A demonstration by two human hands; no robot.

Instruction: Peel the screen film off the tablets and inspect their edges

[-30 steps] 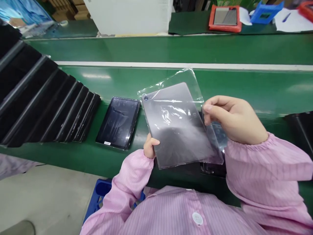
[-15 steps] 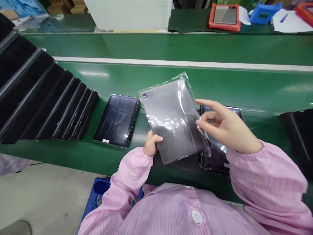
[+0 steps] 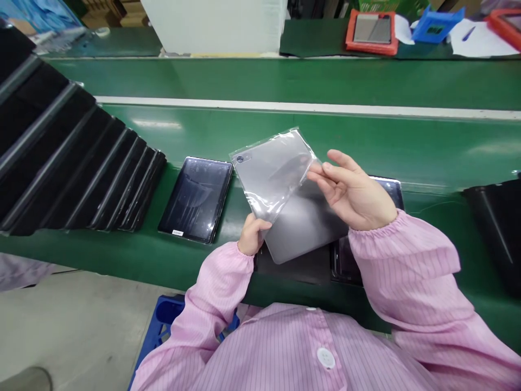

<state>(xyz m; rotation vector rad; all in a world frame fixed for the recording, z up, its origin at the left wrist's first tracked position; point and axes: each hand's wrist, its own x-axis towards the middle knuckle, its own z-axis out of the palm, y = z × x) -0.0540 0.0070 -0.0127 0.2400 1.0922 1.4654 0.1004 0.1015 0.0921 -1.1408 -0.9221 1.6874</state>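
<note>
The left hand has a closed grip on the lower edge of a grey tablet, held tilted above the green tabletop. The right hand grips a clear plastic bag between thumb and fingers; the bag covers the tablet's upper end. A dark tablet lies screen-up just left, another beyond the right hand, and overlapping black tablet cases farther left.

Green conveyor belt, dark tablet, overlapping black cases
</note>
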